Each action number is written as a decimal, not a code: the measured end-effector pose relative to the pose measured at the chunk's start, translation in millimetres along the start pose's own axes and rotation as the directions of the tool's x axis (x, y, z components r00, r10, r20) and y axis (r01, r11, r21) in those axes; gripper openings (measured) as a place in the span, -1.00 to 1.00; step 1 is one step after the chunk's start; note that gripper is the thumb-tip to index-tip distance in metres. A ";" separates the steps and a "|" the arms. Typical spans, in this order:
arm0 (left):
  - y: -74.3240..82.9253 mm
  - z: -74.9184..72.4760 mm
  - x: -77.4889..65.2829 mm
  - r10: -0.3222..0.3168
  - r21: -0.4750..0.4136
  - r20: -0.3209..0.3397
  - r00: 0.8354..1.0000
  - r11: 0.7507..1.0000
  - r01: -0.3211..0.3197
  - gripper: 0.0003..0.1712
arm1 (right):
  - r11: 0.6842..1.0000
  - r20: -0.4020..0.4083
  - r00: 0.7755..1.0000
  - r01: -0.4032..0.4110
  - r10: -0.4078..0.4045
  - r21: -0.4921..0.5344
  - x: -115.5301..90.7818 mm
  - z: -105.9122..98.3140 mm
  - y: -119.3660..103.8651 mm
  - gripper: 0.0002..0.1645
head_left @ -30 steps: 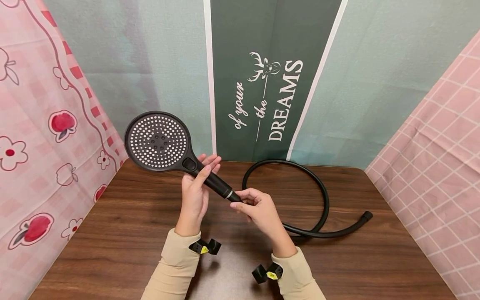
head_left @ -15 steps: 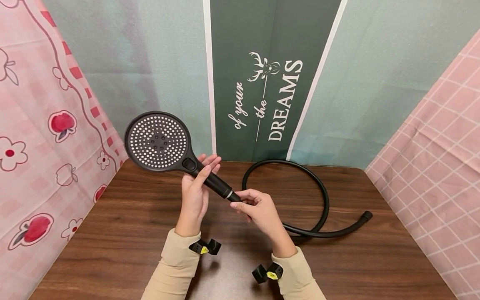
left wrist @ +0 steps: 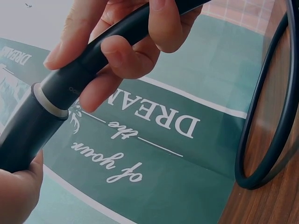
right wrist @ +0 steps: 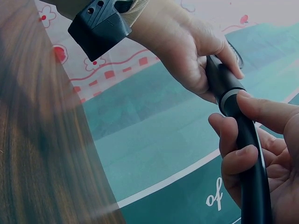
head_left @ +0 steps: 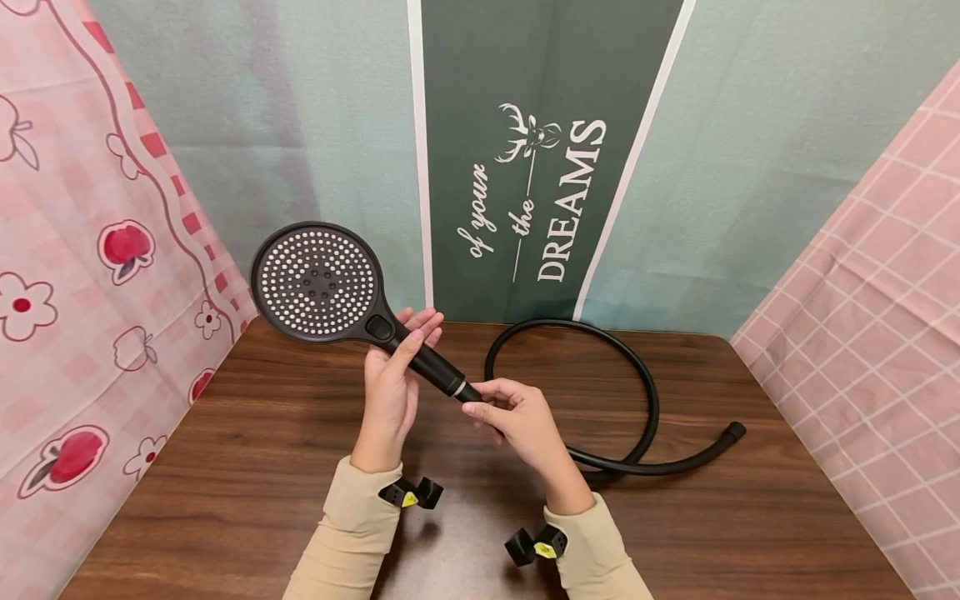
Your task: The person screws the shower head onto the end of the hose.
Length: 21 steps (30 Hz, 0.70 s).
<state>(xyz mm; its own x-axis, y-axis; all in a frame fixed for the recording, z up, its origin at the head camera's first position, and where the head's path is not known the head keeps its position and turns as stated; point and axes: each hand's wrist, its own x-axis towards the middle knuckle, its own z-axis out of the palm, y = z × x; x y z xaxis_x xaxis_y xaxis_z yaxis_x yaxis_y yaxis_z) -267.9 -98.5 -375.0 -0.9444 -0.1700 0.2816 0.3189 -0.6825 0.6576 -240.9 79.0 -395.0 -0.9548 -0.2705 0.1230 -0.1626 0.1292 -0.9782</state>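
A black shower head (head_left: pixel 318 282) with pale nozzles faces up, held above the table in my left hand (head_left: pixel 390 392), whose thumb lies across the handle (head_left: pixel 423 358). At the handle's lower end my right hand (head_left: pixel 517 417) pinches the hose's connector (left wrist: pixel 63 88). A pale ring (left wrist: pixel 49 100) shows where connector and handle meet, and they look joined there. In the right wrist view, the right fingers curl round the black hose (right wrist: pixel 250 158) just below that ring. From the right hand the hose runs down to the table in a loop.
The hose's free end (head_left: pixel 735 431) lies on the wooden table (head_left: pixel 225 500) at the right. A green printed curtain (head_left: pixel 540 208) hangs behind the table. Pink patterned cloths stand at the left (head_left: pixel 75 333) and right (head_left: pixel 885 375). Each sleeve carries a small black camera.
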 end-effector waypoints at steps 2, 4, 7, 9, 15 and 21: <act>0.0 0.1 -0.1 0.000 0.000 -0.001 1.000 1.000 0.000 -0.67 | 1.000 -0.001 1.000 -0.007 0.007 0.004 0.0 0.0 0.0 -0.69; -0.2 0.2 -0.3 0.001 -0.001 -0.002 1.000 1.000 -0.001 -0.68 | 1.000 0.000 1.000 -0.014 0.014 0.004 0.0 0.1 -0.3 -0.69; -0.1 0.6 -0.5 0.002 0.000 -0.003 1.000 1.000 -0.002 -0.67 | 1.000 0.001 1.000 -0.022 0.022 0.000 0.1 0.1 -1.1 -0.70; -0.3 0.6 -0.7 0.002 -0.001 -0.004 1.000 1.000 -0.002 -0.67 | 1.000 0.003 1.000 -0.026 0.026 -0.003 0.0 0.1 -1.8 -0.70; -0.5 0.0 -0.4 0.003 -0.001 0.002 1.000 1.000 -0.003 -0.67 | 1.000 0.009 1.000 -0.026 0.027 -0.005 -0.5 0.1 -3.1 -0.69; -0.3 -0.2 0.0 0.004 -0.002 0.004 1.000 1.000 -0.004 -0.66 | 1.000 0.015 1.000 -0.015 0.015 -0.007 -0.2 0.2 -1.8 -0.71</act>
<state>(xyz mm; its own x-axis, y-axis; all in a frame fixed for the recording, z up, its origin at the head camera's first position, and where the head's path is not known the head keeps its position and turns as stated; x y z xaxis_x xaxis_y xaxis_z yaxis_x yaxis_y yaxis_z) -268.0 -98.5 -375.4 -0.9428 -0.1694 0.2870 0.3222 -0.6833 0.6551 -240.4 78.7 -393.3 -0.9533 -0.2829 0.1057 -0.1501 0.1402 -0.9787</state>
